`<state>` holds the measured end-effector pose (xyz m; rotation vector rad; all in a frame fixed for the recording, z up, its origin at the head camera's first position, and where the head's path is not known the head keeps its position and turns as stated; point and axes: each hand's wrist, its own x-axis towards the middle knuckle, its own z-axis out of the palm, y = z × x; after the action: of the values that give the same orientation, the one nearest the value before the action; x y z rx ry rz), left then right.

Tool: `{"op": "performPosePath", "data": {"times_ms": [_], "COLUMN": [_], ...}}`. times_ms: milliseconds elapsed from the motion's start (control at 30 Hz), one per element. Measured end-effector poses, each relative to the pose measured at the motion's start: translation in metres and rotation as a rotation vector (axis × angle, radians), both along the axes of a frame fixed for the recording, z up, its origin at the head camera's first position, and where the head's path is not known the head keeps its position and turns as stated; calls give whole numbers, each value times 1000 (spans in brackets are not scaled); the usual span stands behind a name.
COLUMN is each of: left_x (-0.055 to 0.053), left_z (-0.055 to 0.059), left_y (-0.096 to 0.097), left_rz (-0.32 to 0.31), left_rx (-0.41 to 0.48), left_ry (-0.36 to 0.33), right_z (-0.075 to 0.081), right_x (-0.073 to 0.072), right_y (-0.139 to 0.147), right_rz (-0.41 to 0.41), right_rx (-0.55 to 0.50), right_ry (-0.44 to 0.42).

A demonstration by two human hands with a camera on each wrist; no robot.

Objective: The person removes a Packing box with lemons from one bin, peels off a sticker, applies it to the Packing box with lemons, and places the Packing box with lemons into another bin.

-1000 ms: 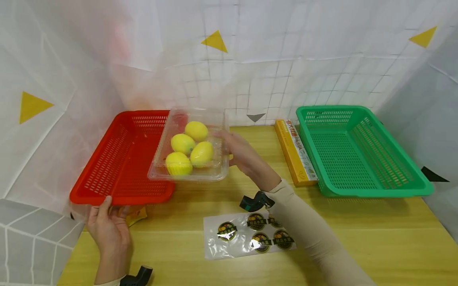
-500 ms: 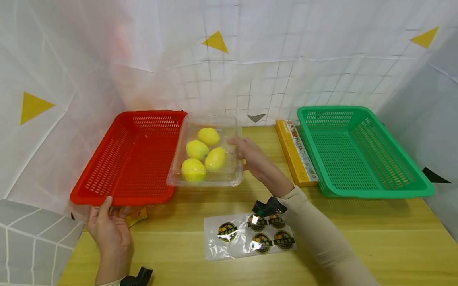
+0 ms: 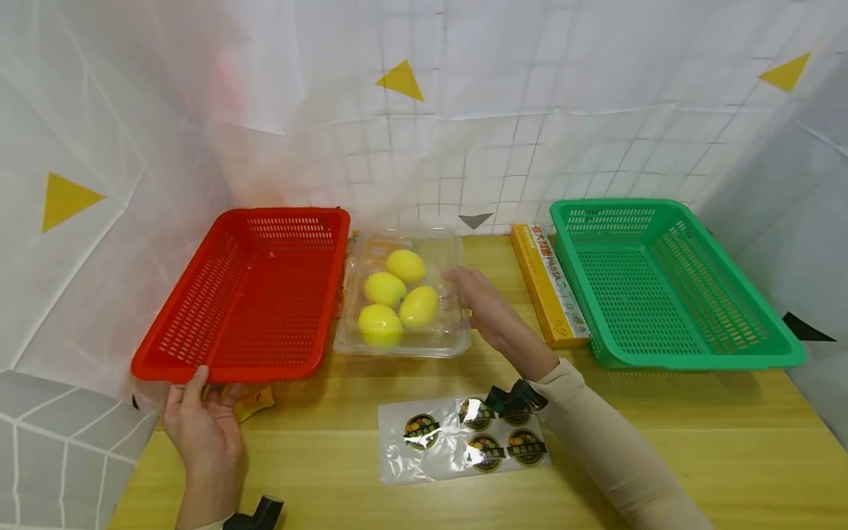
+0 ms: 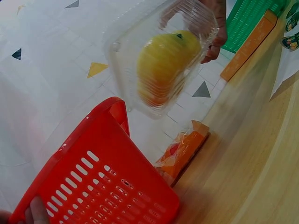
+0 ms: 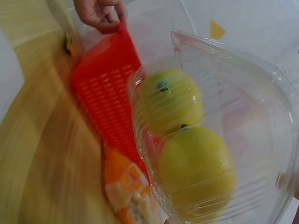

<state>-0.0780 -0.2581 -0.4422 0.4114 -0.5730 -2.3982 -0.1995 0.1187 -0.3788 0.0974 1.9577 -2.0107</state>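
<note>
My right hand [image 3: 486,302] grips the right side of a clear plastic clamshell box [image 3: 433,250] with several yellow lemons [image 3: 384,288] inside. In the left wrist view the clamshell [image 4: 124,51] hangs tilted above the table, clear of the red basket. My left hand [image 3: 205,427] holds the front rim of the red plastic basket [image 3: 238,372], thumb over the edge and fingers underneath. Nothing shows inside that basket in the head view. The lemons [image 5: 196,168] press near the box wall in the right wrist view.
An orange packet [image 4: 184,149] lies beside the red basket, partly behind the clamshell. A small yellow packet [image 3: 255,401] pokes out under the basket's front. The pasta box [image 3: 550,287] leans by the green basket [image 3: 702,361]. A sheet of round stickers [image 3: 424,464] lies in front.
My right hand has carried the clamshell of lemons rightward and a little toward me, from over the red basket's right edge to beside it. My left hand has stayed on the rim.
</note>
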Motion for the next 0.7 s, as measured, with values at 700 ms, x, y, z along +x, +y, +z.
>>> {"op": "performPosePath", "data": {"times_ms": [700], "left_x": [-1], "left_z": [-1], "left_y": [1], "left_rz": [6], "left_rx": [-7], "left_ry": [-16], "right_z": [-44], "right_x": [3], "right_y": [38], "right_rz": [-62], "right_rx": [104], "right_ry": [0]}}
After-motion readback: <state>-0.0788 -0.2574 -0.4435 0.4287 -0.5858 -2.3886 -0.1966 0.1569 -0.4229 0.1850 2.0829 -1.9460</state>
